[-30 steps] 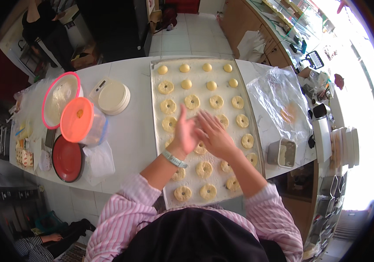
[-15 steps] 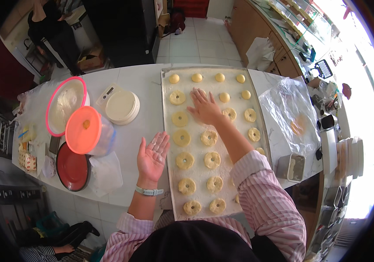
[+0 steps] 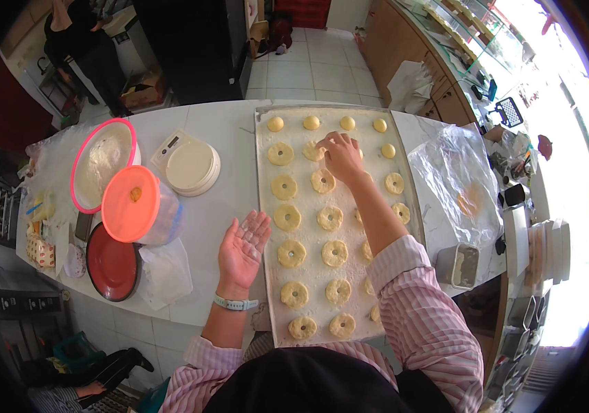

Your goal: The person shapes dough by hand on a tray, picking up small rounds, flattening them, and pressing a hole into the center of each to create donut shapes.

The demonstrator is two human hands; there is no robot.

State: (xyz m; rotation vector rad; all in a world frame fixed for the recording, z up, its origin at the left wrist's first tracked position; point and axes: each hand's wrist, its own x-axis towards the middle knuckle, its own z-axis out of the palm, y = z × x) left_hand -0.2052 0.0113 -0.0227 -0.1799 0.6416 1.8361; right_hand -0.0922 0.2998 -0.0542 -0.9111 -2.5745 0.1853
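Fingertips of the right hand (image 3: 341, 155) press together on a dough ring (image 3: 313, 153); looks soft and squashy, so lift under the rim; left hand (image 3: 243, 249) spread open, empty.

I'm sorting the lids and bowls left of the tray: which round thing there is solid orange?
The orange lid on the clear tub, between the pink-rimmed bowl of flour and the dark red plate; the others only show pink, cream or red.

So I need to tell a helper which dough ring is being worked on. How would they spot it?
Find the long floured tray on the white counter. Near its far end, the right hand rests its fingertips on one dough ring. It is the only ring being touched; the left hand hovers open beside the tray.
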